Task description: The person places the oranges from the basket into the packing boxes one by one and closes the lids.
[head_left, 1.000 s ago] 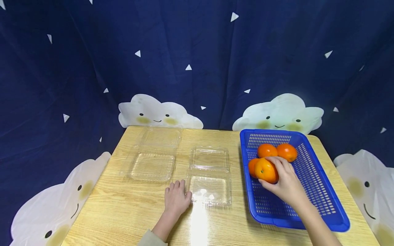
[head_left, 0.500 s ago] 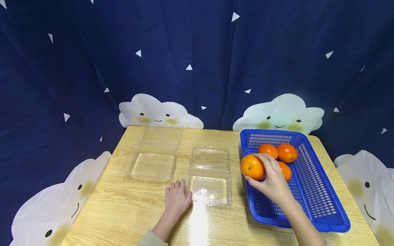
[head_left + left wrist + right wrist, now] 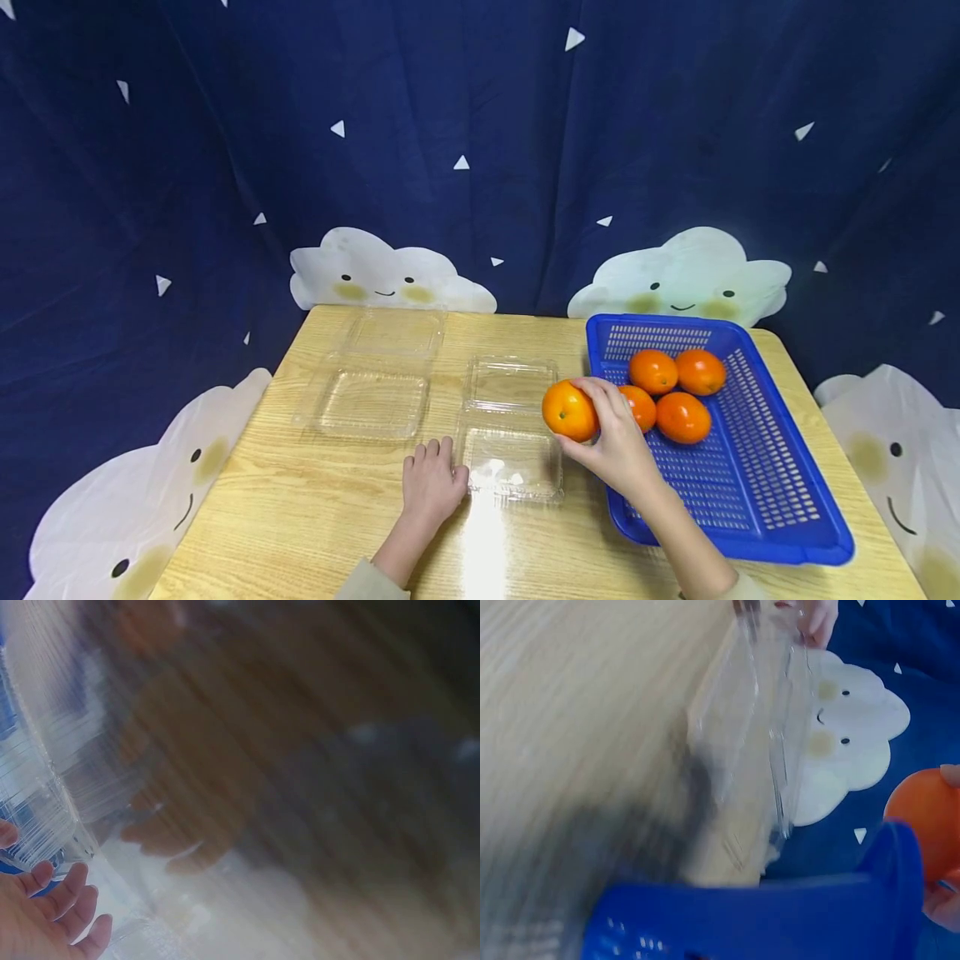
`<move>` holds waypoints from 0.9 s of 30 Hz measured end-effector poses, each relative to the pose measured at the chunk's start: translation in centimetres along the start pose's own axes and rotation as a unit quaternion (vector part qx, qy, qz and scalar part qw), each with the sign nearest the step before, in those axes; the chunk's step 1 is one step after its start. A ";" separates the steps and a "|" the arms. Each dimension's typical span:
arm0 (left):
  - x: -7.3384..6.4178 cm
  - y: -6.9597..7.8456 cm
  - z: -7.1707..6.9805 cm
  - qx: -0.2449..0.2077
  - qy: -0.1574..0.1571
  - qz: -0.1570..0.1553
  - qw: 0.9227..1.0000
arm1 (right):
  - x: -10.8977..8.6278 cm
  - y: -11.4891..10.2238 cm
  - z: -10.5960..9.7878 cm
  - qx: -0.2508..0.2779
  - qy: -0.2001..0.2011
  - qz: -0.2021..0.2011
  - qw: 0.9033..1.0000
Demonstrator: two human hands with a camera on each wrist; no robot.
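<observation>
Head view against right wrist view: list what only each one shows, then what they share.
Only the head view shows all four loose orange fruits in the blue basket, and the sleeves.
Only the right wrist view shows a broad dark blur, probably shadow, over the tabletop.
Both show the held fruit, the right hand gripping it, the left hand, the basket, tabletop, clear plastic and a smiling cloud print.

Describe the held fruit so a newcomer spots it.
On the table, find the blue basket at right. Just left of it in the head view, the right grip holds an orange fruit. The other four fruits lie inside; only this one is held.
</observation>
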State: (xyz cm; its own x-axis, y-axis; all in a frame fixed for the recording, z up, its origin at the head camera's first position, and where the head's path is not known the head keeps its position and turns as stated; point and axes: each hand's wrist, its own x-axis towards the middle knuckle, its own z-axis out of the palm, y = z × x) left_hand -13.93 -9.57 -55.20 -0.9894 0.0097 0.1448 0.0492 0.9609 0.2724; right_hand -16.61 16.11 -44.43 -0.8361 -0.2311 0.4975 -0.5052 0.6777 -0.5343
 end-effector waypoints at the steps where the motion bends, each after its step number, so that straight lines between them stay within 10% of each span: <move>1: 0.0 0.0 0.0 0.000 0.000 0.000 1.000 | 0.0 -0.2 0.3 0.002 -0.002 0.001 1.000; 27: -0.1 0.0 0.2 -0.003 0.007 -0.008 1.000 | -1.3 -1.9 8.7 0.041 -0.043 0.026 0.998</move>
State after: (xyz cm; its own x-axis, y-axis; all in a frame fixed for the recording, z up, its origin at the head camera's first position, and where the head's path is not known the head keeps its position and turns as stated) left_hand -13.85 -9.47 -55.37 -0.9882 -0.0090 0.1529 0.0346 0.9595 0.2797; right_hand -16.44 9.02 -49.98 -0.8756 -0.2585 0.4080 -0.4727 0.6325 -0.6136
